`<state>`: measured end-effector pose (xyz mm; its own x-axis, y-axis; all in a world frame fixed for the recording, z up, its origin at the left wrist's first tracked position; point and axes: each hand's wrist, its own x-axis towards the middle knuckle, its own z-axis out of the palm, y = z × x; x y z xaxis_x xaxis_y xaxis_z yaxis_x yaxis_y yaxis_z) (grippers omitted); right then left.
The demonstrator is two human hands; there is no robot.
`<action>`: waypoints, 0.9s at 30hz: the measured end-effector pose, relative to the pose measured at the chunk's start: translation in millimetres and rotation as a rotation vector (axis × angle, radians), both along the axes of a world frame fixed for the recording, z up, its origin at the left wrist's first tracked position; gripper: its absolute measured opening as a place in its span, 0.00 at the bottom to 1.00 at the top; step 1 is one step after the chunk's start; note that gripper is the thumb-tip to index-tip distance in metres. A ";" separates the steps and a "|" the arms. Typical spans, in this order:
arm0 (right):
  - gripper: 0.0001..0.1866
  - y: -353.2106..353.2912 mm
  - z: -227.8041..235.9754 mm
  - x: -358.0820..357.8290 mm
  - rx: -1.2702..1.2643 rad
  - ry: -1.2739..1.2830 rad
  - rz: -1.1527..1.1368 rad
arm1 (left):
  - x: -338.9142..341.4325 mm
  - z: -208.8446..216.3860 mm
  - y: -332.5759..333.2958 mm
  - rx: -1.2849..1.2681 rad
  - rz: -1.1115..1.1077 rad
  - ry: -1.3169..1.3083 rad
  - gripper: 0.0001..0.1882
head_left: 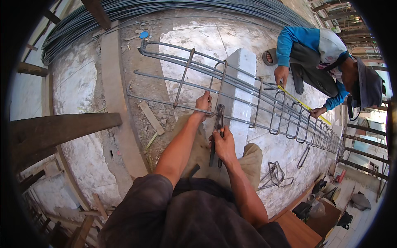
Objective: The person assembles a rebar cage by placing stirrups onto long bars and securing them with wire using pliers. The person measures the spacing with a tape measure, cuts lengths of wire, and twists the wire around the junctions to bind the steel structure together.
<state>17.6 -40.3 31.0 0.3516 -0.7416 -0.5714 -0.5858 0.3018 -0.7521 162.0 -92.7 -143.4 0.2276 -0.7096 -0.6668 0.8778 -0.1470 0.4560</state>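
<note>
A long cage of steel rebar (173, 81) with square stirrups runs from the left toward the far right, resting on a white block (245, 62). My left hand (203, 104) is closed around a stirrup near the cage's near lower bar. My right hand (223, 144) grips the handles of a pair of pincers (219, 120), which have orange on them. Their jaws are at the near bar, right beside my left hand. Whether they hold a tie wire is too small to tell.
Across the cage a crouching co-worker (331, 53) holds a yellow tape measure (304, 105) along the bars. Loose stirrups (273, 175) lie on the floor at right. Long rebar (82, 31) lies along the back. Wooden beams (68, 126) stand at left, near a wood scrap (151, 118).
</note>
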 end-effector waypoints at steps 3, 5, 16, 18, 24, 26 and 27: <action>0.12 -0.1 10.8 4.2 -0.088 0.099 -0.062 | 1.2 -1.0 1.7 -0.005 0.004 -0.026 0.26; 0.15 -6.0 3.3 4.4 -0.344 0.089 -0.074 | -3.0 3.0 -2.6 0.021 0.000 -0.038 0.26; 0.20 -32.4 -23.4 20.3 -0.557 0.000 0.034 | -25.8 -15.9 -22.7 0.089 0.072 -0.266 0.28; 0.18 -44.7 -30.8 16.7 -0.482 -0.060 0.049 | -23.6 -28.2 -24.1 0.063 0.092 -0.304 0.29; 0.16 -48.5 -22.5 -16.8 -0.074 -0.219 -0.095 | -10.3 -6.2 -11.2 0.086 -0.066 -0.326 0.27; 0.16 -44.0 -33.2 -25.3 -0.071 -0.214 -0.113 | -17.8 -1.5 -16.2 0.125 -0.083 -0.354 0.27; 0.16 -39.8 -39.9 -29.6 -0.062 -0.207 -0.123 | -23.0 -3.2 -15.4 0.101 -0.072 -0.354 0.27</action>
